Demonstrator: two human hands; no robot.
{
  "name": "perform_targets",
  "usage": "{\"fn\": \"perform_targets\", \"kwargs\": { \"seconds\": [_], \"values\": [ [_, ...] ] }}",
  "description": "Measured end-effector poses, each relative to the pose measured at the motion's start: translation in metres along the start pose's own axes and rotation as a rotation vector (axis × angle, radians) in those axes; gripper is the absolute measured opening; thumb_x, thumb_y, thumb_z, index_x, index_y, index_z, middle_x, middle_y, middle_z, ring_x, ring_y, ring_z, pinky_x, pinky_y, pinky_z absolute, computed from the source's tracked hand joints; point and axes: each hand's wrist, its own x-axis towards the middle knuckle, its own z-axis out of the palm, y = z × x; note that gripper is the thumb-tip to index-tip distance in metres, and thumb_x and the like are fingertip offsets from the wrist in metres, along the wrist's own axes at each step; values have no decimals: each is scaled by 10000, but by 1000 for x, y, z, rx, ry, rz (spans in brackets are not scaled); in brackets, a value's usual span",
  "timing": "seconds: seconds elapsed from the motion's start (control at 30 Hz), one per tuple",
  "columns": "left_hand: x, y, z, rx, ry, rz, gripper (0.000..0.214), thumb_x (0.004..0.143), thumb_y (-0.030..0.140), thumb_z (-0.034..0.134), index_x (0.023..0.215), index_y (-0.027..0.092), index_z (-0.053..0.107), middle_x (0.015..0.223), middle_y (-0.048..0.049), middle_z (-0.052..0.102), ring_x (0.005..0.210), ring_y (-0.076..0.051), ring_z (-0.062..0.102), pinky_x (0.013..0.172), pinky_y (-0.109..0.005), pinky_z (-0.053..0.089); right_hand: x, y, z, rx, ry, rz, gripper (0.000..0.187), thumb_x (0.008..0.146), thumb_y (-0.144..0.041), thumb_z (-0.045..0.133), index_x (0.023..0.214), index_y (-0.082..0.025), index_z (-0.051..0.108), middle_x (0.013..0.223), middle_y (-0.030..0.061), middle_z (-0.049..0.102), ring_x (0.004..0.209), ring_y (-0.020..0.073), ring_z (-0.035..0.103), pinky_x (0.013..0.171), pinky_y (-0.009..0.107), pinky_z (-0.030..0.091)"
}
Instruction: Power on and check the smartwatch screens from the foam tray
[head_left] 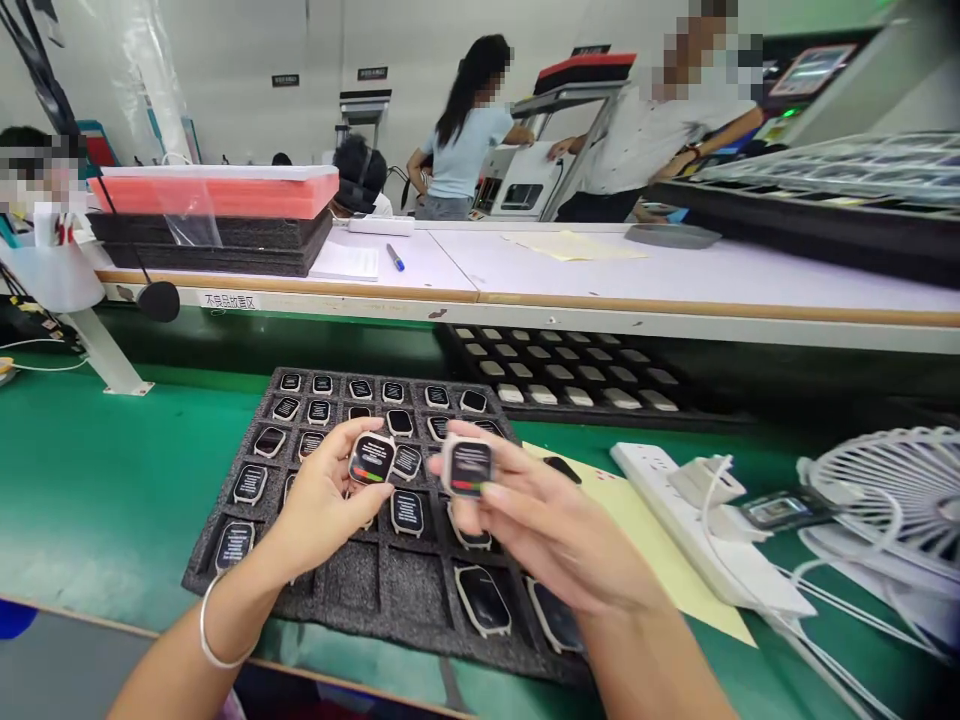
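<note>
My left hand (330,495) grips a smartwatch without a strap (373,460), its lit screen showing lines of text and red and green marks. A second smartwatch (469,468), slightly blurred, is held between the thumb and fingers of my right hand (551,525). Both are raised over a dark foam tray (349,580), side by side and apart. Rows of similar watches, such as one at the near left (235,546), lie in its square pockets. Some screens show text, others are dark. Two pockets near the front edge hold nothing. My hands hide part of the tray.
Behind, under the shelf (420,298), sits another tray of watches (577,396). A yellow sheet (675,570), a power strip (652,480) with cables and a white fan (900,500) are on the right. Red and black foam trays (217,195) are stacked above. Several people are beyond.
</note>
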Motion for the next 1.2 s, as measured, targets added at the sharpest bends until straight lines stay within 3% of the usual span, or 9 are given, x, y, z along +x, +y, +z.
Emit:
{"fn": "perform_targets", "kwargs": {
  "seconds": [0.07, 0.2, 0.4, 0.6, 0.83, 1.2],
  "values": [
    [1, -7, 2, 2, 15, -10, 554, 741, 123, 674, 1261, 207, 503, 1126, -73, 595, 904, -145, 594, 716, -197, 502, 6, 4, 6, 96, -3, 20, 546, 852, -314, 744, 1345, -277, 513, 1175, 81, 647, 833, 184, 661, 819, 359, 531],
    [3, -13, 4, -50, 6, -60, 624, 752, 153, 679, 1323, 206, 434, 1162, -87, 576, 890, -147, 609, 703, -206, 533, 14, 12, 12, 163, -12, 31, 526, 807, -268, 759, 1285, -249, 540, 1116, 78, 669, 791, 164, 656, 759, 315, 510],
    [4, -15, 7, -44, -18, -81, 492, 775, 224, 707, 1229, 184, 522, 1100, -84, 587, 717, -105, 596, 576, -183, 531, 14, 18, 13, 133, -3, -23, 435, 800, -257, 752, 1187, -217, 557, 1010, 52, 661, 693, 134, 622, 686, 288, 489],
    [0, -12, 9, -46, -76, -139, 526, 809, 285, 697, 1286, 182, 502, 1094, -100, 616, 708, -144, 671, 683, -266, 585, 14, 22, 13, 153, 25, -44, 396, 778, -234, 751, 1129, -217, 568, 881, 4, 625, 647, 126, 599, 639, 274, 470],
    [1, -13, 11, -66, -57, -202, 474, 817, 376, 698, 1209, 159, 544, 1039, -106, 655, 670, -189, 697, 648, -301, 607, 16, 24, 14, 146, 51, -57, 342, 795, -287, 764, 1067, -208, 573, 847, -10, 600, 593, 101, 555, 570, 241, 437],
    [6, -16, 7, -116, -26, -219, 477, 761, 281, 661, 1208, 157, 553, 998, -79, 658, 683, -198, 703, 655, -296, 606, 20, 30, 12, 171, 29, -66, 403, 764, -213, 758, 1120, -221, 571, 886, -4, 617, 644, 115, 595, 647, 261, 474]
  ]
}}
